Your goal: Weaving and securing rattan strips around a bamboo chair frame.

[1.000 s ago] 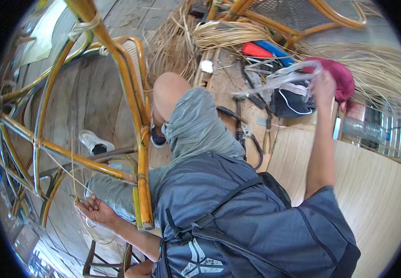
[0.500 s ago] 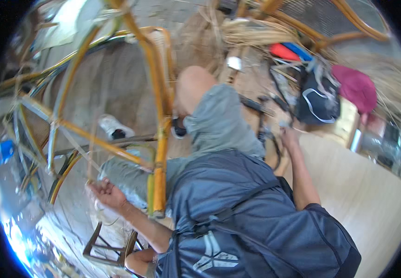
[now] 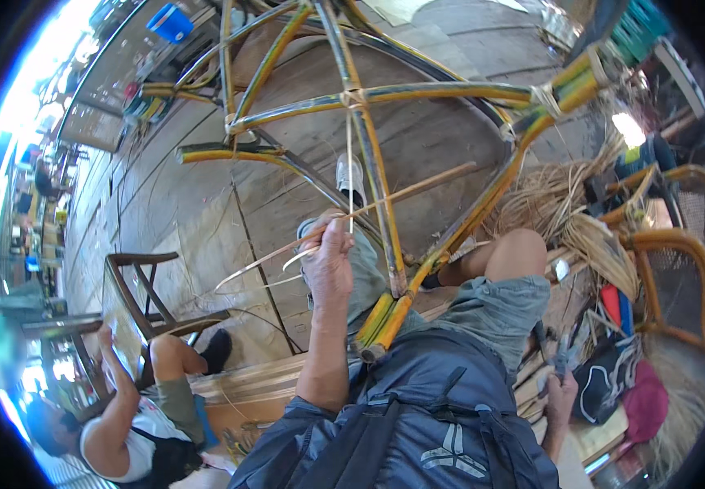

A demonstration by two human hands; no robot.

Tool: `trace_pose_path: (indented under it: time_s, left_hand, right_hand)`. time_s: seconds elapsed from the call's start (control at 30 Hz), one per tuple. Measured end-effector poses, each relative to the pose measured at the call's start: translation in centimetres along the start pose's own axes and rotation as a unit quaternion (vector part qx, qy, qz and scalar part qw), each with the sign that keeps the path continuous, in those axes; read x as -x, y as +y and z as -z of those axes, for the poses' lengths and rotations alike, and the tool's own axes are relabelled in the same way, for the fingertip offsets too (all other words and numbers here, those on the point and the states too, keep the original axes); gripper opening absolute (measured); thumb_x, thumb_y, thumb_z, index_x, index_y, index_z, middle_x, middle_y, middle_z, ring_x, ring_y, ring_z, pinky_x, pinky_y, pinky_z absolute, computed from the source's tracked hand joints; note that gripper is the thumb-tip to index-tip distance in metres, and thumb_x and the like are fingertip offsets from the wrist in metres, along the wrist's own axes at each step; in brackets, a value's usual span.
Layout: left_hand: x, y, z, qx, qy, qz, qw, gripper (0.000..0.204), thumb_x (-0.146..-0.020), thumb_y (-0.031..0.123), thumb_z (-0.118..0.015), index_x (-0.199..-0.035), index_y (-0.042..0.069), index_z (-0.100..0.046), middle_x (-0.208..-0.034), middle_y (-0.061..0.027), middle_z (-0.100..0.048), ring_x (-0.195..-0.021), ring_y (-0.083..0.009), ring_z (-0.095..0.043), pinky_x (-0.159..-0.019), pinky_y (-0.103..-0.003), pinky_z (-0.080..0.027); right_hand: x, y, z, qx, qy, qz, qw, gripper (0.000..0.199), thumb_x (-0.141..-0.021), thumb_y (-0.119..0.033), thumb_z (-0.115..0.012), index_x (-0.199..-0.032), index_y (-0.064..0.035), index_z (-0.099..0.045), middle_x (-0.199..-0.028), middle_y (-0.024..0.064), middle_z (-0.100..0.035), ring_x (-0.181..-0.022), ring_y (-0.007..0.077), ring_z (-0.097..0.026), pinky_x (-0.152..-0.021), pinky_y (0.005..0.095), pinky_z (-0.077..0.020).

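Observation:
A frame of bent rattan poles (image 3: 377, 167), yellow with dark stripes, stands between my legs, its joints wrapped in pale binding. My left hand (image 3: 330, 257) is closed in a pinch on a thin cane strip (image 3: 351, 147), which runs taut from a wrapped joint (image 3: 354, 98) on the frame. A brown stick-like length (image 3: 430, 182) crosses in front of the poles at the same hand, with loose strip ends trailing left. Low on the right, my right hand (image 3: 560, 395) is closed at a greyish tool (image 3: 563, 359) beside a dark-handled one; its exact kind is unclear.
A bundle of loose cane strips (image 3: 552, 196) lies right of the frame. Beyond my right hand are a black bag (image 3: 601, 383), a maroon cap (image 3: 644, 399) and a curved rattan chair part (image 3: 699, 269). Another person (image 3: 116, 432) sits lower left near a dark wooden chair (image 3: 142, 261).
My view has swung left, bringing the other person into sight. My left hand has risen in front of the frame with the strip. My right hand remains by the tools and is now closed.

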State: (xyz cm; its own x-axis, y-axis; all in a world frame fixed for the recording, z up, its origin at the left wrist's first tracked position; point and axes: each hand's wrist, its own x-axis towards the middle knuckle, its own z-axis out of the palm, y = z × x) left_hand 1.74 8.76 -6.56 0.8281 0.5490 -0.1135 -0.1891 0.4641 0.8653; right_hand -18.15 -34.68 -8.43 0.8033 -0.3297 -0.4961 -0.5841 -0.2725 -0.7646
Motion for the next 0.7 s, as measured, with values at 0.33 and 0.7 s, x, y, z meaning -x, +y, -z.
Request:
trace_pose_path:
  time_s: [0.33, 0.7]
  left_hand:
    - [0.6, 2.4, -1.2, -0.016, -0.061, 0.007, 0.998, 0.013, -0.082, 0.011, -0.062, -0.088, 0.0, -0.061, -0.068, 0.0037, -0.049, -0.06, -0.0036, -0.039, -0.054, -0.018, -0.03]
    - [1.2, 1.1, -0.9, -0.109, -0.098, 0.005, 0.989, 0.014, -0.081, 0.011, -0.063, -0.088, -0.001, -0.062, -0.075, 0.0012, -0.057, -0.068, -0.0047, -0.049, -0.06, -0.018, -0.04]
  right_hand:
    - [-6.4, -16.3, -13.1, 0.327, -0.331, 0.208, 0.86, 0.037, -0.083, -0.024, -0.054, -0.11, 0.0001, -0.048, -0.098, 0.0203, -0.054, -0.093, 0.0351, -0.051, -0.082, 0.0381, -0.0406]
    - [-9.2, -23.4, -18.2, 0.282, -0.115, 0.476, 0.825, 0.026, -0.086, -0.022, -0.051, -0.102, -0.0022, -0.054, -0.08, 0.0133, -0.059, -0.072, 0.0257, -0.058, -0.063, 0.0346, -0.0443]
